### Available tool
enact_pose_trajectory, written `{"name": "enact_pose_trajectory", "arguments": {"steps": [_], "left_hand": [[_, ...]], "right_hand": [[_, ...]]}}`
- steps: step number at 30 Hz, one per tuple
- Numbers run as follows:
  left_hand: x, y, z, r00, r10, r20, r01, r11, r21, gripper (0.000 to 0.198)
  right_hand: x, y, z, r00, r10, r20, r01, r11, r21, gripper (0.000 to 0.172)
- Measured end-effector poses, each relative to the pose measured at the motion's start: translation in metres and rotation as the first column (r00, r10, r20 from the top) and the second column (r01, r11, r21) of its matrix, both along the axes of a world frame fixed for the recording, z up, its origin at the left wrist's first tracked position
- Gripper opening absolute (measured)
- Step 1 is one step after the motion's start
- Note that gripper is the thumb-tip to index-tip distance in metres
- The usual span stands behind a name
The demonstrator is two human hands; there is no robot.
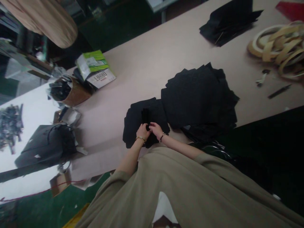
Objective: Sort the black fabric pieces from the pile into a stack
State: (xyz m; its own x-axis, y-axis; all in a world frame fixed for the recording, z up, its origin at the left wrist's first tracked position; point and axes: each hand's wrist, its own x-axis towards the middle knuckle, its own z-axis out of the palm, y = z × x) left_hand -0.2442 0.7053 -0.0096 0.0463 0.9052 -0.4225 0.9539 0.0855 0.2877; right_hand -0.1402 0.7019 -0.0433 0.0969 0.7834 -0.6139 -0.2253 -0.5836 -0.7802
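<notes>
My left hand (143, 130) and my right hand (155, 129) meet over a small stack of black fabric pieces (137, 120) at the near edge of the long pinkish table (147, 63). Both hands have their fingers curled and pinch a narrow black fabric piece (145, 115) that stands up from the stack. Each wrist carries a bracelet. A larger, loosely fanned stack of black fabric pieces (199, 98) lies right beside the small one, touching it on the right.
A third black fabric pile (228, 22) lies far right. Tan straps and rings (280, 44) sit at the right edge, near small tools (279, 91). A green-and-white box (96, 68), a brown basket (71, 91) and a black bag (47, 144) stand to the left.
</notes>
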Motion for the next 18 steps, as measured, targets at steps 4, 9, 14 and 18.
{"name": "enact_pose_trajectory", "arguments": {"steps": [4, 9, 14, 18], "left_hand": [[-0.013, 0.010, 0.001, 0.992, 0.120, 0.045, -0.121, 0.993, 0.015, 0.036], [-0.109, 0.045, 0.052, 0.948, 0.317, 0.014, -0.317, 0.942, 0.110, 0.043], [-0.187, 0.076, 0.126, 0.941, 0.295, -0.164, -0.230, 0.916, 0.329, 0.040], [-0.108, 0.065, 0.112, 0.963, 0.031, -0.268, 0.029, 0.976, 0.218, 0.031]], "right_hand": [[-0.003, -0.001, 0.006, 0.994, 0.107, -0.039, -0.103, 0.991, 0.087, 0.037], [0.023, -0.007, 0.003, 0.986, 0.024, 0.167, -0.031, 0.999, 0.045, 0.040], [0.035, -0.015, 0.000, 0.996, -0.015, 0.086, 0.018, 0.999, -0.028, 0.042], [0.031, -0.013, 0.003, 0.998, -0.045, 0.051, 0.049, 0.995, -0.082, 0.043]]}}
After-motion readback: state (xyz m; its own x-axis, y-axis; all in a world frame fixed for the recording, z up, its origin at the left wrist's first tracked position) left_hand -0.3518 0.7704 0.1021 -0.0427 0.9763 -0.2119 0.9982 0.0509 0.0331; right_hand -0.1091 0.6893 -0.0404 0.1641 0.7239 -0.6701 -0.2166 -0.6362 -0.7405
